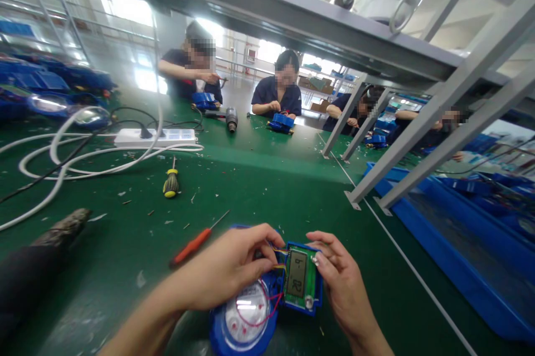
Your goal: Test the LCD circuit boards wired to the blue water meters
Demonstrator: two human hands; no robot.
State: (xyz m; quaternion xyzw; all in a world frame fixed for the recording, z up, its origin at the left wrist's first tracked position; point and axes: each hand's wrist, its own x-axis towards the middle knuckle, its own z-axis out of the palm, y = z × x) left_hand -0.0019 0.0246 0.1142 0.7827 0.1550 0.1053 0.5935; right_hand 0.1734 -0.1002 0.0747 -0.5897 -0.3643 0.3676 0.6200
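A blue water meter (pixel 246 317) with a round dial lies at the bottom centre of the green bench. Its blue display housing (pixel 318 289) is swung out to the right, showing a green circuit board with a lit LCD (pixel 296 273). My left hand (pixel 238 261) is closed, fingertips pinched at the thin coloured wires (pixel 281 268) between meter and board. My right hand (pixel 340 278) grips the housing's right edge, thumb at the board's upper right corner. A red wire (pixel 273 311) loops over the dial.
An orange screwdriver (pixel 192 247), a yellow-black screwdriver (pixel 170 182), a white power strip (pixel 156 137) and a dark tool (pixel 50 244) lie leftward. A blue tray (pixel 451 244) and metal posts (pixel 401 150) stand right. Several co-workers (pixel 278 88) sit opposite, under a shelf (pixel 251 5).
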